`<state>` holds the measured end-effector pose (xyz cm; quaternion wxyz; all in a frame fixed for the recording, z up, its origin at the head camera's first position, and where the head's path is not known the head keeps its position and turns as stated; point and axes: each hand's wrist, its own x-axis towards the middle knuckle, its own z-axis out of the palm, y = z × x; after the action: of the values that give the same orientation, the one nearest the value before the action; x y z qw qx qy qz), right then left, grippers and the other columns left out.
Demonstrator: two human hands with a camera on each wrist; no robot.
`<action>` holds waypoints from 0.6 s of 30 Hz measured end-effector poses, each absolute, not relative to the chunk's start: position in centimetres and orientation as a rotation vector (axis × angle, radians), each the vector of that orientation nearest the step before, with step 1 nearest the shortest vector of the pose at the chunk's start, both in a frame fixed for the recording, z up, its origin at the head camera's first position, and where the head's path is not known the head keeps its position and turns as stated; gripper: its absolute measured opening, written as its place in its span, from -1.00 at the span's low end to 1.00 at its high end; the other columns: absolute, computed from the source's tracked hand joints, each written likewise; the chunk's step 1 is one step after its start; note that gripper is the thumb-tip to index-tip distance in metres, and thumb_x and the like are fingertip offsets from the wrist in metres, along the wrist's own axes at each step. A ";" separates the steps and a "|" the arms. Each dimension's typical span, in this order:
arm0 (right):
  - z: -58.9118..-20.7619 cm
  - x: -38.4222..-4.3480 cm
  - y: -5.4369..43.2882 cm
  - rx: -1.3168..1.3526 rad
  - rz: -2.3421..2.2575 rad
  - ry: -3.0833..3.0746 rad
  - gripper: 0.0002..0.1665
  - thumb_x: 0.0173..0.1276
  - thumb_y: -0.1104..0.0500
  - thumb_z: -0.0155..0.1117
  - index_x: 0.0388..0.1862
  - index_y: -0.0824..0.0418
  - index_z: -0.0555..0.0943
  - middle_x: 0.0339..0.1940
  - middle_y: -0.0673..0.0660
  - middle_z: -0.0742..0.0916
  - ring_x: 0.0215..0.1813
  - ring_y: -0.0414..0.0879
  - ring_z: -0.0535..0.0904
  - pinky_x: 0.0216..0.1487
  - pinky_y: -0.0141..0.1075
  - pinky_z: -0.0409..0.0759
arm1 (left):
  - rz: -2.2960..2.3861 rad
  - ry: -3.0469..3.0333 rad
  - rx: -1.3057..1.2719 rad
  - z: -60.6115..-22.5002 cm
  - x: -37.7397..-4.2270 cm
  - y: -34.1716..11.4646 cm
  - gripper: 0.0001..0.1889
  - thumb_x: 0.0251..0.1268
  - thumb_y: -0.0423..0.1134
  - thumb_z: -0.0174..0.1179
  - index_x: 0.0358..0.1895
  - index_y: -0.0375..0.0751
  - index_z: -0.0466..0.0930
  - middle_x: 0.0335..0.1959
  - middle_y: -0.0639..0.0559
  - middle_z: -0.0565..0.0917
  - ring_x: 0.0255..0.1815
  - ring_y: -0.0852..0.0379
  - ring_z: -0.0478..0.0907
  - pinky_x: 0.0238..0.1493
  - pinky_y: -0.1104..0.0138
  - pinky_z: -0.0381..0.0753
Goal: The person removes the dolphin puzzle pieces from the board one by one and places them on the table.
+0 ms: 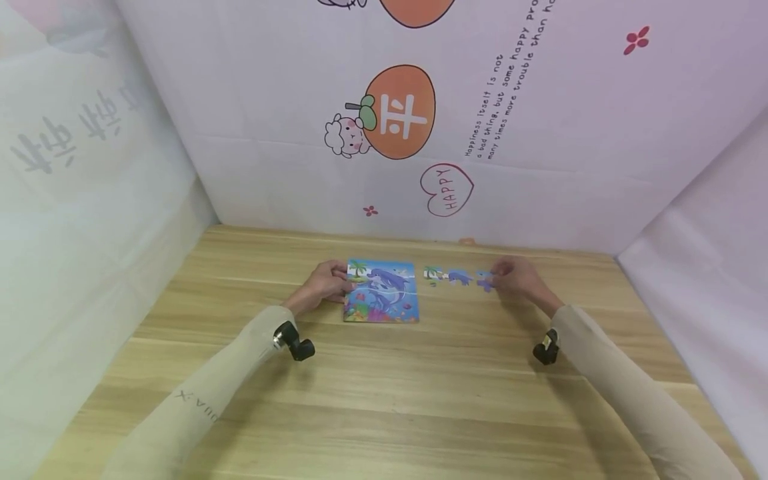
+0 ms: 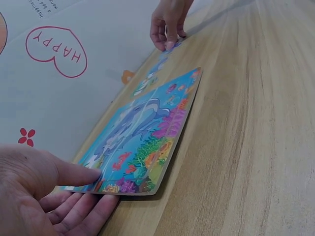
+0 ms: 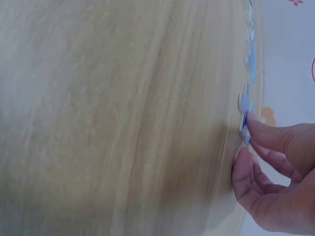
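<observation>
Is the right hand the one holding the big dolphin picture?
No, the left hand grips the big dolphin picture by its edge, while the right hand touches a small puzzle piece.

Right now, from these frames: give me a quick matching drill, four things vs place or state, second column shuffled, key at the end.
Things:
1. Left hand
2. Dolphin board
3. HAPPY heart
4. Right hand

Place or state (head view):
A. Red outline on the white backdrop
B. At the right end of the row of puzzle pieces
C. Gripping a left edge, thumb on top
D. Mostly blue, left of the row of pieces

Pairs: 1-C, 2-D, 3-A, 4-B
</observation>
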<state>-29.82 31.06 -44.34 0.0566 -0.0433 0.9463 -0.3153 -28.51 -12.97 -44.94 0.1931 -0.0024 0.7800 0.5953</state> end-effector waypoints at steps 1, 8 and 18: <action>-44.4 -29.9 31.1 -0.144 -0.956 2.866 -0.71 0.41 0.24 0.42 -0.06 0.46 0.63 -0.19 0.34 0.75 -0.22 0.05 0.63 -0.31 -0.36 0.62 | 1.675 2.175 -0.014 -44.8 -28.5 -13.0 -0.36 0.39 -0.50 0.29 0.48 -0.50 0.26 0.22 -0.35 0.51 -0.10 0.00 0.67 -0.21 0.37 0.87; -44.5 -29.9 31.3 -0.204 -0.974 2.872 -0.73 0.48 0.26 0.34 -0.01 0.47 0.62 -0.10 0.42 0.76 -0.12 0.16 0.68 -0.19 -0.23 0.71 | 1.716 2.068 -0.024 -44.9 -28.6 -13.5 -0.31 0.41 -0.44 0.30 0.51 -0.50 0.23 0.29 -0.44 0.55 0.11 -0.17 0.71 -0.03 0.27 0.87; -43.4 -29.8 27.0 -0.307 -1.148 3.028 -0.70 0.55 0.30 0.24 0.09 0.53 0.56 0.04 0.51 0.68 0.07 0.38 0.64 0.18 0.21 0.70 | 1.742 2.010 -0.024 -44.9 -28.8 -14.1 -0.31 0.46 -0.41 0.27 0.56 -0.47 0.20 0.29 -0.43 0.56 0.02 -0.05 0.72 -0.02 0.31 0.86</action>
<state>-29.82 27.03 -43.36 -0.0557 -0.0943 0.9294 -0.3525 -28.75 -14.07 -44.86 0.2383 -0.0088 0.7339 0.6360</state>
